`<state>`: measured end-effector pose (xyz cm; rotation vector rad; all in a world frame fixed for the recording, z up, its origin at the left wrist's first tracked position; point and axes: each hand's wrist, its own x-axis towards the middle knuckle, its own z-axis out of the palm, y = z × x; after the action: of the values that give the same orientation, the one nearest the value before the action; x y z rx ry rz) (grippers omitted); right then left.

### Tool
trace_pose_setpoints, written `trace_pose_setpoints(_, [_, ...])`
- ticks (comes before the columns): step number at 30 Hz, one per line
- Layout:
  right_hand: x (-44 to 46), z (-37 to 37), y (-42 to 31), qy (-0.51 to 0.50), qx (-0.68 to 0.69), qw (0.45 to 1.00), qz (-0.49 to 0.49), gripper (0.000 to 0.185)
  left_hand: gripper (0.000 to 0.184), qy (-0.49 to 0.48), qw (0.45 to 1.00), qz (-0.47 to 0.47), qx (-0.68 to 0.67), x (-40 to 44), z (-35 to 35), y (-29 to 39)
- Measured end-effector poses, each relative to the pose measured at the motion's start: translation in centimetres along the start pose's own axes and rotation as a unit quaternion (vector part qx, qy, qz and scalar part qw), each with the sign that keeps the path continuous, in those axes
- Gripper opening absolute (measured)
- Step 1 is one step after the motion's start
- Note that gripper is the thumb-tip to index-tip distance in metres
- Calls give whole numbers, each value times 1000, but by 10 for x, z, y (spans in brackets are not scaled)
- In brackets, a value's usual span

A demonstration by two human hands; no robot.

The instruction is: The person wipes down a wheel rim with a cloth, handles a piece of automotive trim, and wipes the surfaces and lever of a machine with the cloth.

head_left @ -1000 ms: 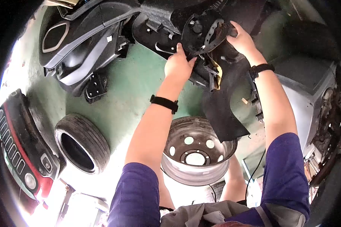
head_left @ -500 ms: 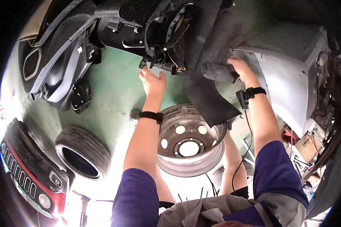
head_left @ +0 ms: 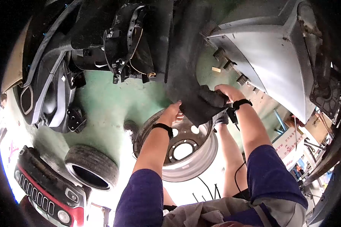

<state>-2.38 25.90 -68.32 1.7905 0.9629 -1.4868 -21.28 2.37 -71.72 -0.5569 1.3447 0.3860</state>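
A black, flexible sheet [head_left: 183,64] hangs down from the upper middle, its pointed lower end above a steel wheel rim [head_left: 189,172]. My left hand [head_left: 173,112] pinches the sheet's left edge, in front of the rim. My right hand [head_left: 228,92] is closed on a dark, soft-looking roll [head_left: 212,97] at the sheet's lower right. Whether the roll is part of the sheet or a separate piece, I cannot tell. Some fingers of my right hand are hidden behind it.
Black plastic car trim [head_left: 121,53] lies at the upper left and centre. A grey body panel [head_left: 269,56] stands at the right. At the lower left are a tyre [head_left: 96,160] and a red-and-black front grille [head_left: 38,193]. A shoe [head_left: 219,118] shows beside the rim.
My left hand has moved down and right, from beside the black trim to the sheet's edge. My right hand has moved down and slightly left with the roll. The view has shifted.
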Motion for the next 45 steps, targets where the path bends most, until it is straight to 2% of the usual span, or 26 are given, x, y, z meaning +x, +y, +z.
trace_pose_setpoints(3, [10, -1, 7, -16, -28, 999, -32, 25, 51, -66, 995, 3, -76, -2, -3, 5])
trace_pose_setpoints(4, [-7, 1, -9, 10, -46, 999, 8, 25, 44, -77, 994, 12, -73, 3, -6, 3])
trace_pose_setpoints(6, [2, -4, -2, -35, 24, 998, -36, 23, 40, -66, 996, 40, -47, -8, -2, 2])
trace_pose_setpoints(7, [3, -8, -6, -58, 89, 994, 19, 22, 40, -62, 996, 55, -34, -16, 2, 4])
trace_pose_setpoints(8, [2, -12, -3, -37, 109, 993, -7, 20, 40, -76, 995, 35, -50, -8, 0, 1])
trace_pose_setpoints(9, [-11, -18, -13, -59, 88, 994, 16, 19, 42, -83, 995, 36, -48, -16, 3, 3])
trace_pose_setpoints(11, [4, -33, 9, -43, 178, 978, -100, 20, 46, -100, 993, 40, -43, -43, 11, 14])
trace_pose_setpoints(13, [-11, -49, -11, -19, 95, 995, -12, 19, 54, -123, 991, 8, -58, -43, 15, 19])
trace_pose_setpoints(14, [-26, -48, -20, -10, 109, 994, -18, 19, 55, -122, 990, -8, -62, -36, 17, 20])
trace_pose_setpoints(15, [-30, -60, -19, -85, 106, 985, -107, 29, 57, -122, 990, -26, -67, -38, 19, 23])
trace_pose_setpoints(17, [-25, -66, -26, -27, 76, 997, -1, 24, 58, -134, 989, 2, -61, -45, 21, 24])
trace_pose_setpoints(20, [-27, -76, -6, -63, 89, 966, -236, 24, 55, -130, 989, 21, -73, -52, 27, 20])
trace_pose_setpoints(23, [-28, -83, -16, -15, 169, 975, -146, 19, 48, -167, 978, 30, -119, -66, 33, 23])
trace_pose_setpoints(24, [-45, -82, -43, 36, 76, 996, -22, 16, 45, -189, 972, 32, -138, -73, 36, 25])
trace_pose_setpoints(25, [-54, -89, -24, -30, 171, 968, -184, 15, 44, -206, 967, 29, -150, -74, 39, 26])
trace_pose_setpoints(26, [-51, -97, -29, -23, 137, 981, -133, 16, 43, -225, 961, 23, -161, -74, 44, 26])
trace_pose_setpoints(28, [-43, -115, -31, 28, 63, 990, -124, 17, 41, -259, 949, 15, -180, -79, 54, 26])
trace_pose_setpoints(30, [-49, -126, -32, 15, -71, 973, -217, 22, 40, -284, 937, 13, -203, -75, 58, 19])
trace_pose_setpoints(31, [-34, -134, -36, 21, -169, 963, -208, 27, 39, -296, 931, 14, -215, -80, 59, 20])
trace_pose_setpoints(34, [-26, -140, -26, 15, -41, 981, -189, 29, 32, -263, 945, 25, -192, -87, 58, 21])
trace_pose_setpoints(37, [-66, -127, -25, 82, -49, 978, -186, 31, 24, -259, 942, 66, -202, -78, 45, 15])
trace_pose_setpoints(38, [-48, -135, -9, 98, -129, 960, -231, 35, 21, -261, 939, 84, -209, -70, 40, 10])
trace_pose_setpoints(39, [-70, -128, -16, 112, -248, 940, -205, 30, 18, -245, 945, 91, -199, -67, 38, 6])
trace_pose_setpoints(41, [-68, -114, 8, 150, -309, 926, -158, 33, 14, -213, 954, 107, -180, -65, 37, 1])
trace_pose_setpoints(43, [-53, -102, 32, 113, -343, 923, -136, 33, 11, -192, 954, 108, -204, -81, 43, 3])
trace_pose_setpoints(45, [-45, -92, 40, 93, -255, 955, -118, 31, 9, -175, 944, 156, -233, -90, 44, 1])
